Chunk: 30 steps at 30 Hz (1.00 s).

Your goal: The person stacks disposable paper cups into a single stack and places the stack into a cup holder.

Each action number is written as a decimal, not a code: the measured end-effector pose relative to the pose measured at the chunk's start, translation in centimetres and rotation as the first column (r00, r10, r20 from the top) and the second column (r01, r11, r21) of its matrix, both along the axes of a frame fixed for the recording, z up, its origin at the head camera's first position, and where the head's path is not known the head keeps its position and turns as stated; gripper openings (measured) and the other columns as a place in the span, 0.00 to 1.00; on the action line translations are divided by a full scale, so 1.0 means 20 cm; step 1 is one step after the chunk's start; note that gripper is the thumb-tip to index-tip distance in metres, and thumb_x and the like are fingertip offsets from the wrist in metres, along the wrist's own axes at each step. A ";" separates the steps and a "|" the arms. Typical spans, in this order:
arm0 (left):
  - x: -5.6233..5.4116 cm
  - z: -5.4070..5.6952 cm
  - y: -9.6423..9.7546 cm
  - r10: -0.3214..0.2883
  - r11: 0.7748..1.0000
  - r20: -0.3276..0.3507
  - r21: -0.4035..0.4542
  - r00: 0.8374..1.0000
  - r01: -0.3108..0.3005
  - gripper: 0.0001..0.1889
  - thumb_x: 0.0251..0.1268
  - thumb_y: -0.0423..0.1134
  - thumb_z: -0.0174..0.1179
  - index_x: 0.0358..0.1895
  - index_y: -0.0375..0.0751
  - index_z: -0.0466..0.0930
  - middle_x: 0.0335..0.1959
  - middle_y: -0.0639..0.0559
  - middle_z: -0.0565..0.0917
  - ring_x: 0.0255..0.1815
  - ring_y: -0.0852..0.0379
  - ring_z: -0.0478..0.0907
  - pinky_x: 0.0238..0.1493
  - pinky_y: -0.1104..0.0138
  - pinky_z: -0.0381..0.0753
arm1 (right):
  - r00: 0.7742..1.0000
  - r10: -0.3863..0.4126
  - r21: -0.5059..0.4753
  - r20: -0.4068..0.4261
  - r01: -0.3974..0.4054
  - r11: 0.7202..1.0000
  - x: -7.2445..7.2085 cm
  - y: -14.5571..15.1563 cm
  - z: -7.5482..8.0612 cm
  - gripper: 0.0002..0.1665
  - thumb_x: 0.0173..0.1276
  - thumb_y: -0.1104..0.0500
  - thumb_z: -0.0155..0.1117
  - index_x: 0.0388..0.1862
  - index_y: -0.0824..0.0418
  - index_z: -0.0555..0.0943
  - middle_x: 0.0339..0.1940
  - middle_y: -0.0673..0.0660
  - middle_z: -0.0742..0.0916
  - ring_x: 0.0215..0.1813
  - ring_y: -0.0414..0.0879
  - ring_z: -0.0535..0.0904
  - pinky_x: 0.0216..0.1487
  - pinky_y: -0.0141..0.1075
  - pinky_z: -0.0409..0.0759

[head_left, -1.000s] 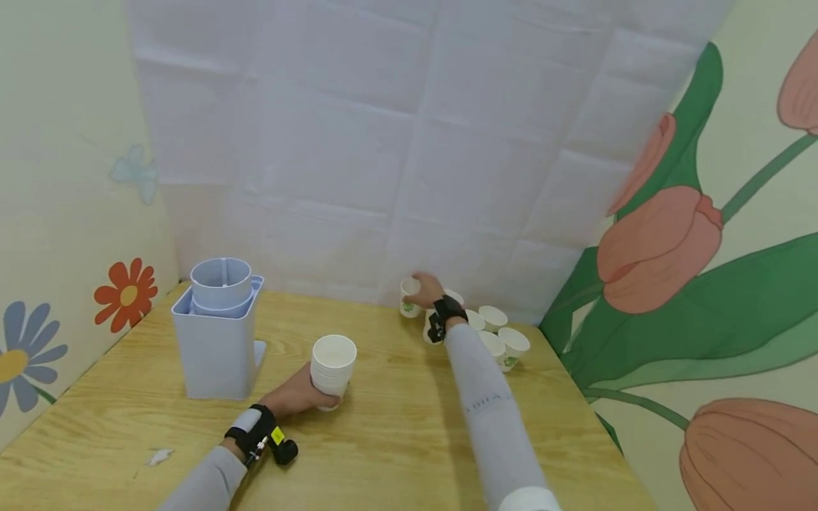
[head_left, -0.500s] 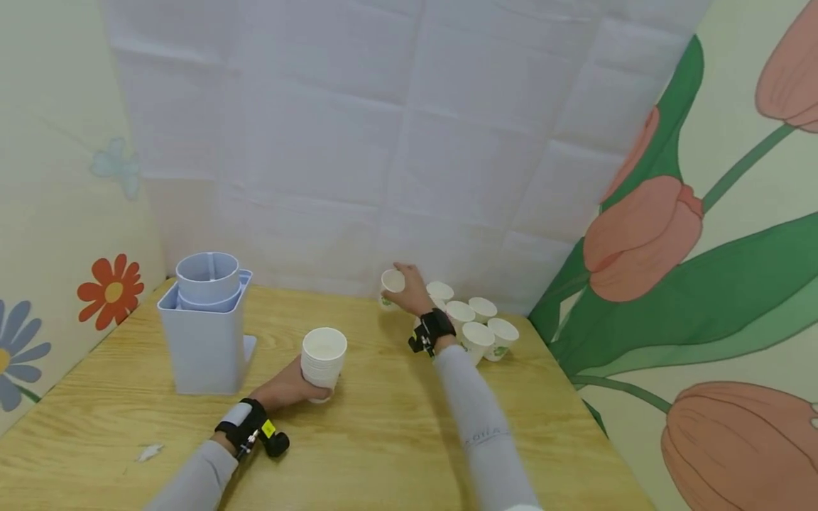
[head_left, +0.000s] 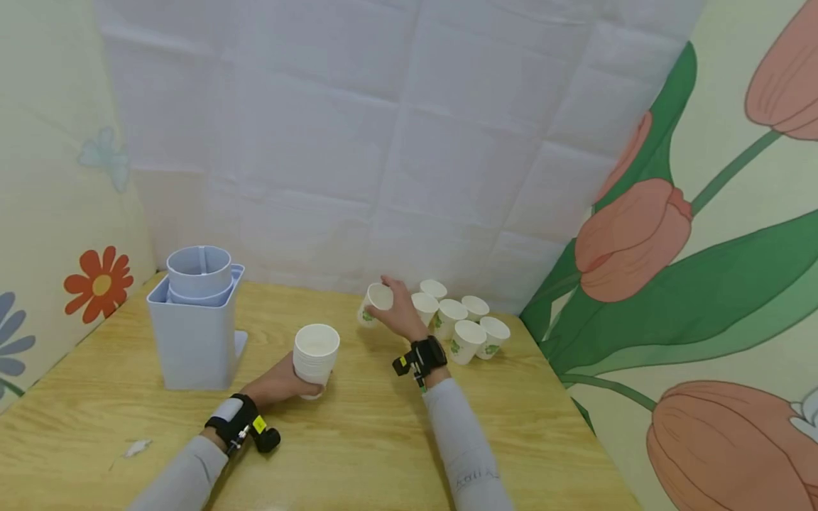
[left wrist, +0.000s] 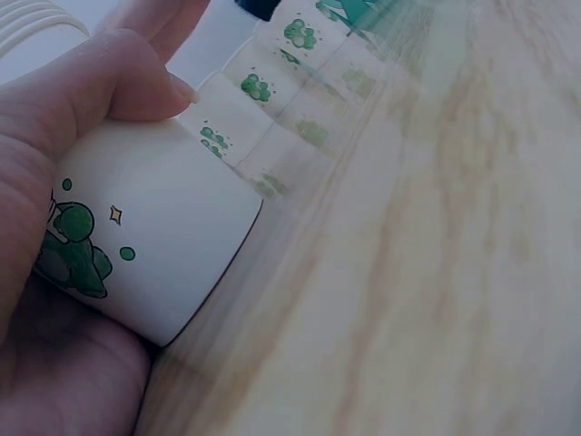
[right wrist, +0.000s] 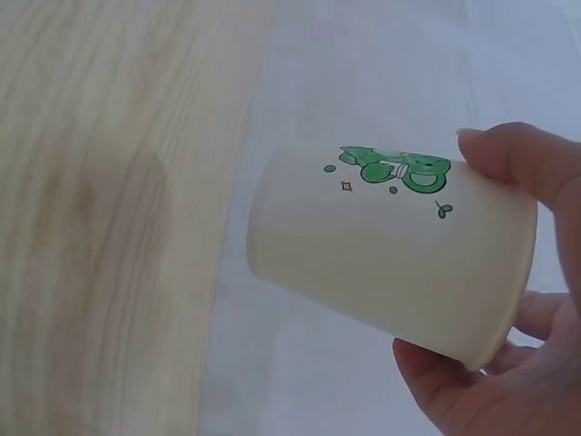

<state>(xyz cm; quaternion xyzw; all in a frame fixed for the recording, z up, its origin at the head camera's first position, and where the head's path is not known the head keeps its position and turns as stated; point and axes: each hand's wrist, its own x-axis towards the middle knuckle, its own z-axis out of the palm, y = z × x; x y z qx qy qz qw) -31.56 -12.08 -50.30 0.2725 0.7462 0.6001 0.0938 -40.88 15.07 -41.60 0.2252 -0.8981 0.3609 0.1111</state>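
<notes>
My left hand (head_left: pixel 279 383) grips a stack of white paper cups (head_left: pixel 316 357) over the middle of the table, mouths up. In the left wrist view the lowest cup (left wrist: pixel 172 218) shows a green cartoon print, with my thumb and fingers wrapped round it. My right hand (head_left: pixel 402 312) pinches a single paper cup (head_left: pixel 371 312) near its rim, tilted a little, to the back right of the stack. The right wrist view shows thumb and fingers on opposite sides of that cup (right wrist: pixel 390 245), its base toward the wooden tabletop.
Several upright paper cups (head_left: pixel 469 339) stand grouped to the right of my right hand. At the left a pale blue square bin (head_left: pixel 194 348) holds a round container (head_left: pixel 199 278). White sheeting (head_left: pixel 307 177) hangs behind the table (head_left: pixel 358 454). A white scrap (head_left: pixel 137 448) lies front left.
My right hand has carried its cup leftward, away from the grouped cups and closer to the stack. The left hand keeps its grip on the stack, and the head view has shifted slightly.
</notes>
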 end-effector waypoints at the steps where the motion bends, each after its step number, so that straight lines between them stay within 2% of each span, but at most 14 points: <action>1: 0.00 0.00 0.00 0.001 1.000 0.004 0.003 1.000 -0.001 0.43 0.53 0.32 0.72 0.70 0.27 0.57 0.58 0.38 0.76 0.56 0.50 0.74 0.63 0.56 0.70 | 1.000 0.004 0.005 -0.002 -0.004 1.000 0.02 0.00 0.00 0.45 0.69 0.54 0.69 0.78 0.68 0.61 0.74 0.69 0.69 0.76 0.62 0.64 0.74 0.56 0.63; 7: 0.01 0.00 0.01 0.016 1.000 -0.002 -0.008 1.000 -0.016 0.43 0.53 0.32 0.72 0.70 0.27 0.57 0.58 0.38 0.76 0.56 0.51 0.74 0.63 0.57 0.70 | 1.000 0.011 0.016 -0.028 -0.011 1.000 0.11 0.01 0.04 0.42 0.70 0.54 0.69 0.76 0.68 0.64 0.74 0.69 0.70 0.75 0.63 0.65 0.74 0.56 0.65; 13: 0.01 0.01 0.01 0.037 0.999 0.005 -0.016 0.999 -0.037 0.44 0.53 0.32 0.72 0.71 0.28 0.56 0.60 0.37 0.75 0.59 0.47 0.73 0.66 0.51 0.68 | 0.997 0.045 0.001 -0.068 -0.045 0.999 0.17 -0.01 0.13 0.41 0.70 0.54 0.69 0.76 0.68 0.65 0.72 0.69 0.71 0.74 0.62 0.67 0.73 0.56 0.66; 16: 0.00 0.00 0.01 0.037 0.999 0.025 -0.014 0.999 -0.037 0.45 0.53 0.32 0.72 0.72 0.29 0.55 0.62 0.36 0.74 0.61 0.45 0.72 0.67 0.48 0.66 | 0.995 0.069 0.006 -0.076 -0.068 0.998 0.21 -0.02 0.18 0.41 0.70 0.54 0.69 0.76 0.66 0.65 0.71 0.68 0.71 0.73 0.61 0.67 0.72 0.56 0.67; 21: -0.02 -0.01 0.03 0.027 1.000 0.012 -0.015 1.000 -0.027 0.45 0.54 0.33 0.73 0.73 0.29 0.55 0.62 0.36 0.74 0.61 0.46 0.72 0.67 0.50 0.67 | 0.990 0.090 0.004 -0.107 -0.091 0.996 0.28 -0.03 0.24 0.41 0.69 0.56 0.70 0.76 0.64 0.66 0.71 0.66 0.72 0.72 0.59 0.69 0.70 0.55 0.70; 25: -0.02 -0.01 0.03 0.043 0.999 0.024 -0.014 0.999 -0.042 0.45 0.53 0.33 0.73 0.72 0.30 0.56 0.62 0.37 0.75 0.61 0.46 0.73 0.68 0.49 0.67 | 0.982 0.125 0.012 -0.139 -0.125 0.992 0.34 -0.06 0.28 0.41 0.70 0.54 0.70 0.77 0.62 0.65 0.72 0.64 0.70 0.73 0.57 0.68 0.71 0.54 0.69; 30: -0.01 -0.01 0.01 0.041 0.999 0.032 -0.029 0.999 -0.040 0.45 0.55 0.33 0.73 0.73 0.30 0.55 0.62 0.36 0.74 0.62 0.44 0.72 0.69 0.45 0.64 | 0.961 0.202 0.028 -0.191 -0.201 0.979 0.41 -0.11 0.32 0.41 0.71 0.53 0.69 0.77 0.62 0.65 0.71 0.64 0.71 0.72 0.57 0.68 0.69 0.54 0.72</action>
